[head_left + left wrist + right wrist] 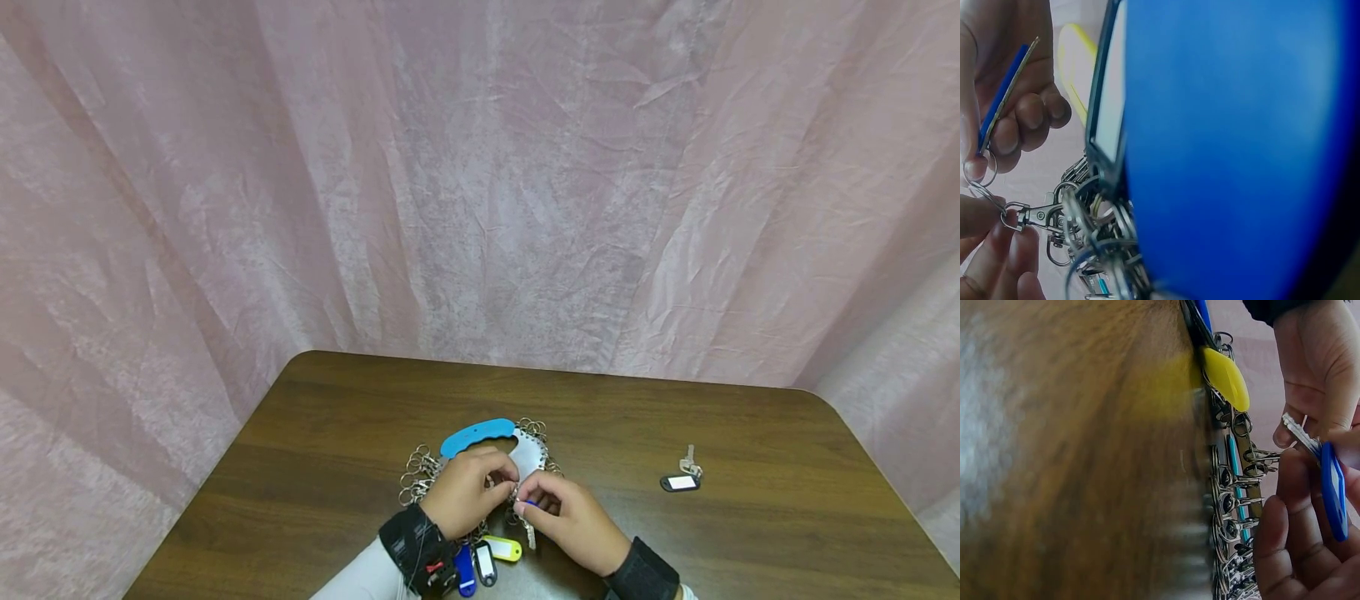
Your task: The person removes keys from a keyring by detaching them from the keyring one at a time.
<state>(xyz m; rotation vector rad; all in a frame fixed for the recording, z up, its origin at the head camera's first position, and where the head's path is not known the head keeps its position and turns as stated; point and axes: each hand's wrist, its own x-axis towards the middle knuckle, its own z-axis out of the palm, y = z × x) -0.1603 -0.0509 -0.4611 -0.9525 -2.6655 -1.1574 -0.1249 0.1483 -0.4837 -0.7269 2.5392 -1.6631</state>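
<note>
A key holder with a light-blue handle and a grey plate lies on the wooden table, fringed with metal snap clasps. My left hand pinches one swivel clasp between thumb and fingers. My right hand grips a blue key tag with a silver key and its split ring. The ring sits right at the clasp's end, and both hands meet over the plate. Yellow, white and blue tags hang at the holder's near edge.
A loose key with a black tag lies on the table to the right. Pink cloth hangs behind and beside the table. A blurred blue tag fills most of the left wrist view.
</note>
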